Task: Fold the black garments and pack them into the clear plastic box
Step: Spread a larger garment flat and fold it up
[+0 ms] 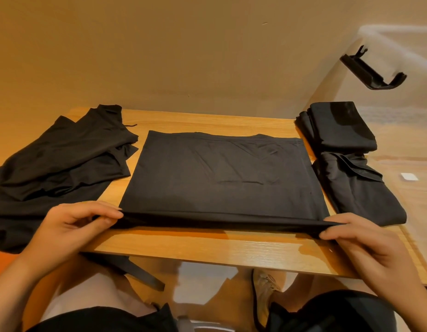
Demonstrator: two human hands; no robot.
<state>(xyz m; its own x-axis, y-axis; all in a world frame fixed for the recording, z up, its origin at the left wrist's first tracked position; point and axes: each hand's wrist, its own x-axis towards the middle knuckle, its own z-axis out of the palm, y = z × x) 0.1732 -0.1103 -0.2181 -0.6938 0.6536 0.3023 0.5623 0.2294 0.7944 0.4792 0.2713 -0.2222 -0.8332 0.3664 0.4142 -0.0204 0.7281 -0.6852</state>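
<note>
While I hold the garment [222, 173] by its near edge, the left hand [71, 226] pinches the left corner between thumb and fingers and the right hand [365, 243] pinches the right corner the same way. Both are closed on cloth, not flat on it. The garment lies spread in the middle of the table [207, 248], already doubled into a broad rectangle.

I judge it light, thin and limp. It will sag between two grips and slide on the smooth wood, so corners are the right hold, with the edge kept taut to stop it bunching. It isn't fragile, but it creases easily, and a few soft wrinkles show near the far right.

Its long axis runs left to right, parallel to the table's near edge. The doubled edge faces me. The far edge, with a small notch that may be a neckline, points toward the wall.

On the left a loose heap [64, 159] of black cloth waits unfolded, touching the garment's far left corner. On the right two folded bundles [339, 128] sit just beside it, apparently behind the wall of the clear box [399, 44] with its black clip [372, 70]. I cannot tell whether they are inside.
</note>
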